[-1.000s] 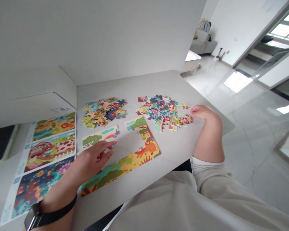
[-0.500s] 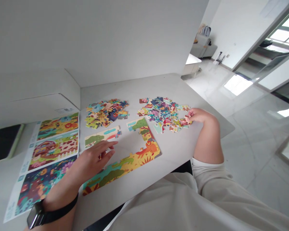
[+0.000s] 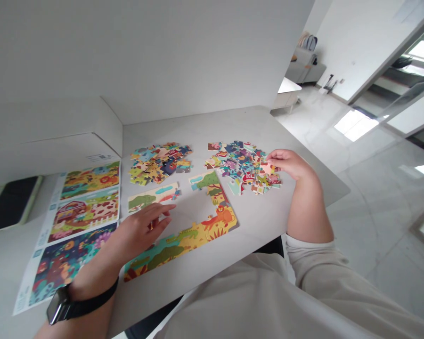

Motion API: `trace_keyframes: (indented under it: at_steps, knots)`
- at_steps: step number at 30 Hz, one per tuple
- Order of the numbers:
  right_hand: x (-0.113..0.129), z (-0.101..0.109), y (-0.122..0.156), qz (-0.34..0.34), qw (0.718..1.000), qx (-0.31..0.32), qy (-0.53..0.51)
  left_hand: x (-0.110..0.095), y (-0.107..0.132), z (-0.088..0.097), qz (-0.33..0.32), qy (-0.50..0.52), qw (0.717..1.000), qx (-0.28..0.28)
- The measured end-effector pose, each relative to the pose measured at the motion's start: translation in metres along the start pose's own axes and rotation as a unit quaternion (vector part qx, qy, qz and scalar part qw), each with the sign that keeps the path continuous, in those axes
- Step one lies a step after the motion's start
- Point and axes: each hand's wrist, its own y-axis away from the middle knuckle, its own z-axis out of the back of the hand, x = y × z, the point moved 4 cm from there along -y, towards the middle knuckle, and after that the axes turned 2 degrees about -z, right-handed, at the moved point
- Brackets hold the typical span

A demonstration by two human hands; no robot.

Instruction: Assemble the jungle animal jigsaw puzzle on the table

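Note:
My left hand [image 3: 146, 228] hovers or rests over the left part of a partly joined jigsaw frame [image 3: 215, 221], its fingers stretched out and holding nothing. The frame shows a lion, a crocodile and trees; my hand hides some of its left side. A separate joined strip [image 3: 151, 197] with a green tree lies just beyond my fingers. At the right edge of a loose heap of puzzle pieces [image 3: 235, 162], my right hand [image 3: 288, 162] pinches a pinkish puzzle piece [image 3: 267, 168] between thumb and fingers.
A second heap of pieces [image 3: 159, 162] lies at the back left. Along the left is a sheet with three printed pictures [image 3: 85, 212], beside a phone [image 3: 12, 202]. A white box [image 3: 102, 141] stands against the wall. The table edge [image 3: 311, 146] drops off at the right.
My right hand has moved a little away from me and leftward over the heap, with a pinkish piece in its fingertips. My left hand keeps its place. The view has shifted slightly.

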Motion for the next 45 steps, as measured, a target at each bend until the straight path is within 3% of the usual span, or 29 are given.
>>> trace_keyframes:
  at_steps: [7,19,25,28,36,45]
  knots:
    - [0.021,-0.047,0.003,0.017,0.998,0.054,-0.004,-0.012,-0.002,0.004,-0.011,0.011,1.0,-0.005]
    - [0.087,-0.143,0.018,0.013,0.96,0.196,-0.199,-0.024,0.003,0.006,-0.004,0.047,0.998,-0.031]
    - [0.085,-0.221,0.041,-0.067,0.916,0.308,-0.249,-0.024,-0.001,0.007,0.078,0.151,0.981,-0.093]
    - [0.075,-0.246,0.049,-0.077,0.912,0.325,-0.237,-0.023,-0.003,0.005,0.125,0.224,0.959,-0.117]
    - [0.055,-0.262,0.059,-0.094,0.91,0.35,-0.202,-0.016,-0.007,-0.007,0.172,0.361,0.91,-0.106]
    - [0.05,-0.267,0.064,-0.094,0.897,0.381,-0.203,-0.009,-0.009,-0.013,0.204,0.383,0.896,-0.099]
